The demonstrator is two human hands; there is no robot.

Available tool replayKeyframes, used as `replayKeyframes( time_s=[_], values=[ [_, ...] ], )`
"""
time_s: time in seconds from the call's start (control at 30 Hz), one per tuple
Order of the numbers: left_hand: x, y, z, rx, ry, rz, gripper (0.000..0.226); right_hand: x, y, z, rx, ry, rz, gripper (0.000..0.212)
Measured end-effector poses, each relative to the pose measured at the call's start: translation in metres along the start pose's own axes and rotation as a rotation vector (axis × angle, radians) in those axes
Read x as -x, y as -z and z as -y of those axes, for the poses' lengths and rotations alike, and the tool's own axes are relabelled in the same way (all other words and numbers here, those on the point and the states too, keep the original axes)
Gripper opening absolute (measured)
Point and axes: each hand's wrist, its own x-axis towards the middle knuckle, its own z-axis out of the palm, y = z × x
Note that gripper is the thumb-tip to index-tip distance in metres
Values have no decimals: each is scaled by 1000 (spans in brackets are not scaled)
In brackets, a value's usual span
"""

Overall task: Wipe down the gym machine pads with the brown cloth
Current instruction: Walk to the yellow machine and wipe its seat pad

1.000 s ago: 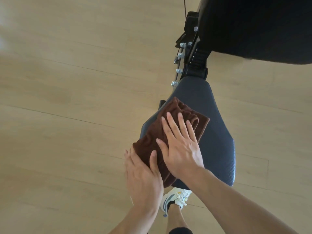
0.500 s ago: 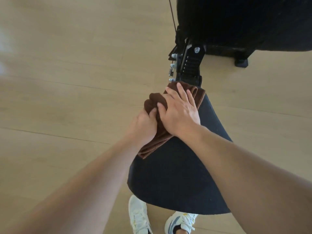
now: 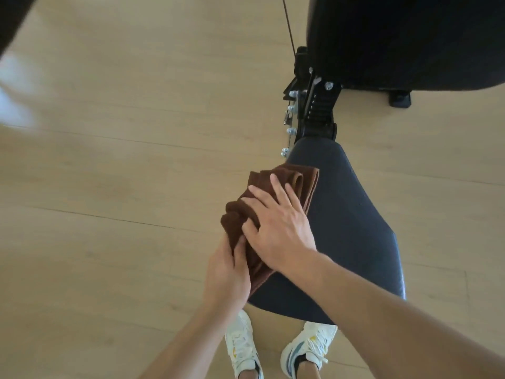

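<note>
Brown cloth [image 3: 284,184] is bunched and folded, lying on the left side of the dark seat pad [image 3: 352,228], roughly mid-length, with its left folds hanging over the pad's left edge. Far end of the cloth sits short of the pad's narrow end.

Right hand [image 3: 276,228] is flat on top of the cloth, palm down, fingers [image 3: 276,184] straight and slightly spread, pointing toward the narrow end of the pad. It presses the cloth onto the pad; no curl round the fabric.

Left hand [image 3: 226,272] is at the near left end of the cloth, just beside and partly under the right hand. Thumb and fingers close round the cloth's lower folds at the pad edge, so it grips the fabric there. Fingertips themselves are hidden in the folds.

Pad is dark, textured, narrow at the far end and widening toward the person. At the narrow end it meets a black metal bracket [image 3: 317,110] with silver bolts [image 3: 291,130] down its left side. A second, larger black pad [image 3: 404,39] fills the top right. A thin black cable [image 3: 288,26] runs up from the bracket to the top edge.

Floor [image 3: 123,160] is light wood planks. Two white sneakers [image 3: 306,348] stand on it just under the near end of the seat pad.
</note>
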Motion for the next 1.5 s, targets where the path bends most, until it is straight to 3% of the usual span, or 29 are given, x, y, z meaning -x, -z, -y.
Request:
replayKeyframes(
  time_s=[0.13, 0.27, 0.43, 0.6, 0.87, 0.97, 1.1, 1.27, 1.37, 1.5],
  values=[
    [39, -6, 19, -31, -114, -25, 44, 46, -16, 5, -53, 52, -114, 58],
    [56, -11, 45, -460, -482, -31, 54, 105, -27, -3, -101, 15, -284, 54],
    [74, -37, 35, -745, -767, 23, 53, 172, -34, -20, -5, -236, -458, 54],
    [86, -78, 12, -886, -817, 157, 62, 205, -53, -39, -8, -554, -560, 53],
    [69, -104, -27, -830, -703, 232, 61, 172, -37, -63, -186, -785, -585, 60],
    [48, -118, -49, -820, -667, 229, 59, 151, -6, -72, -433, -959, -511, 60],
    [11, -133, -70, -828, -689, 226, 61, 119, 24, -96, -487, -1101, -373, 44],
    [-31, -107, -82, -894, -674, 174, 87, 78, 40, -112, -367, -1045, -305, 33],
    [-40, -60, -66, -815, -584, 80, 82, 48, 48, -112, -301, -967, -289, 34],
    [-25, -6, -29, -497, -184, -64, 72, 4, 55, -113, -285, -884, -266, 39]
  ],
)
